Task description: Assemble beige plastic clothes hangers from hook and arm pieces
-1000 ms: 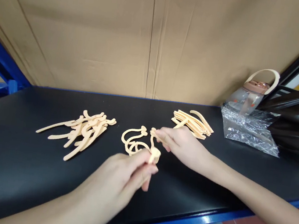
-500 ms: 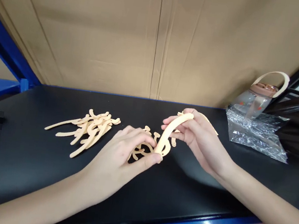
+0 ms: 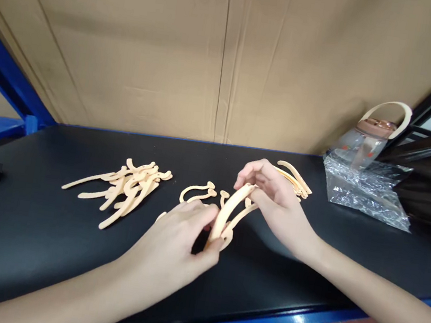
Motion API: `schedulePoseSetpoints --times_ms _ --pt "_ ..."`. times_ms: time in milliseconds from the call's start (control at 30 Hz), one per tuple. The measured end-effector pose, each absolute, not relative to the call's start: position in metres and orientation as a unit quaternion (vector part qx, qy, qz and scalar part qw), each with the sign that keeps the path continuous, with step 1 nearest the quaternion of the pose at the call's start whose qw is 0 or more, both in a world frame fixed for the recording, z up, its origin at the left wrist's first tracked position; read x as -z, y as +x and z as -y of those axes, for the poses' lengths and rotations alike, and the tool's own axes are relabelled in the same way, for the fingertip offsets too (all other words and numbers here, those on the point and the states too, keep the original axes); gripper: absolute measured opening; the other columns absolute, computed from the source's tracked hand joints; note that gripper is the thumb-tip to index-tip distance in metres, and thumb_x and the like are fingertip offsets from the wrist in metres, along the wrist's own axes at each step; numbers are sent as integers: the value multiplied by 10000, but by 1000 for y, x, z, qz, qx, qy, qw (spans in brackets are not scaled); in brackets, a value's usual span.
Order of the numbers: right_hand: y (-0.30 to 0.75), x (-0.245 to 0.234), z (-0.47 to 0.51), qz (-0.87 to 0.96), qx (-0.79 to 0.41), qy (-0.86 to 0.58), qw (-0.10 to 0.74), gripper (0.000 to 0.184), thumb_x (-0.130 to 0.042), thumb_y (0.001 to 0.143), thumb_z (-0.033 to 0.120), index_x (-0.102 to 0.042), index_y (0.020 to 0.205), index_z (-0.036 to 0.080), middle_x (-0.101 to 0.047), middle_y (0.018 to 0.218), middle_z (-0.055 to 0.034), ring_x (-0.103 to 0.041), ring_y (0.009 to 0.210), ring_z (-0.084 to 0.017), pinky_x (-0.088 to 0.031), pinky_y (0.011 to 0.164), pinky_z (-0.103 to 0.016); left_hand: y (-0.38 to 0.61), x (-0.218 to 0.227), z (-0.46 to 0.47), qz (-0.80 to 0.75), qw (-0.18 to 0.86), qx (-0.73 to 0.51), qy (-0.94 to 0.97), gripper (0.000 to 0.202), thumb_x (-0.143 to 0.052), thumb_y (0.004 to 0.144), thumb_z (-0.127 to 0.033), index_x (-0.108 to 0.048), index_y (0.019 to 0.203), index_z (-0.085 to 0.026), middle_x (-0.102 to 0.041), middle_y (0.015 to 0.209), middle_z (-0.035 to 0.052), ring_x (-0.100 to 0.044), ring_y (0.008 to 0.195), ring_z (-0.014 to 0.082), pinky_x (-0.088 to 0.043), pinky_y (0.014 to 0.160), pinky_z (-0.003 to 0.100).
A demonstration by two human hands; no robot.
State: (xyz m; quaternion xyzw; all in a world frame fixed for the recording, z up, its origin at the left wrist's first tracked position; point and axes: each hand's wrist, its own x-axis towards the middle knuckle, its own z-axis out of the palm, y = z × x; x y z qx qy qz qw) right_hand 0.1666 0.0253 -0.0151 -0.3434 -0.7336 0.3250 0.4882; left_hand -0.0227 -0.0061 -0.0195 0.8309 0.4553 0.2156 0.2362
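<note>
Left hand (image 3: 176, 239) lower, pinching curved strip (image 3: 226, 211); right hand (image 3: 278, 210) curled at far end.

The black tabletop (image 3: 30, 226) carries cream pieces (image 3: 130, 188) and plastic (image 3: 364, 190).

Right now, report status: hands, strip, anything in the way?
Left hand pinching lower end of curved beige strip; right hand at its upper end. Loose curved pieces just beyond left hand, partly hidden by it.

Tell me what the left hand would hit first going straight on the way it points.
Past the curved strip it holds, the left hand would probably meet the right hand first, though depth is unclear.
</note>
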Motion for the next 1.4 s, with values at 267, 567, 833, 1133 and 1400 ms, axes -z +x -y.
schedulePoseSetpoints --times_ms 267,567,833,1133,1400 --pt "179 1 -17 894 85 -288 333 124 -561 883 201 -636 981 185 -630 922 -39 -562 828 -163 -405 788 -332 -36 4 -7 -462 374 -252 764 283 -533 849 -406 -548 676 -183 -389 573 -63 -325 512 79 -240 459 212" --pt "195 -7 -33 823 186 -431 320 214 -413 987 282 -597 974 174 -637 927 -51 -601 756 -148 -419 662 -269 -44 4 -21 -472 537 -406 569 267 -670 791 -450 -664 787 -182 -644 806 -6 -600 739 109 -506 657 189" --pt "164 19 -19 819 349 -378 255 232 -438 980 256 -630 900 152 -592 692 -7 -521 608 -131 -307 575 -278 -29 9 -4 -404 678 -329 518 317 -551 870 -478 -592 852 -164 -583 544 -42 -404 308 48 -328 291 141" --pt "172 14 -21 894 257 -302 210 229 -416 900 27 -620 949 119 -582 780 -20 -536 680 -138 -346 573 -267 -27 7 -1 -375 734 -282 490 294 -435 951 -381 -577 846 -145 -644 552 3 -464 300 43 -368 344 118" --pt "177 15 -20 909 172 -331 186 349 -390 876 -7 -598 1113 141 -639 833 -22 -580 712 -141 -394 597 -248 -26 4 -2 -389 723 -277 500 259 -452 929 -377 -563 862 -154 -626 532 -9 -436 291 51 -371 336 145"
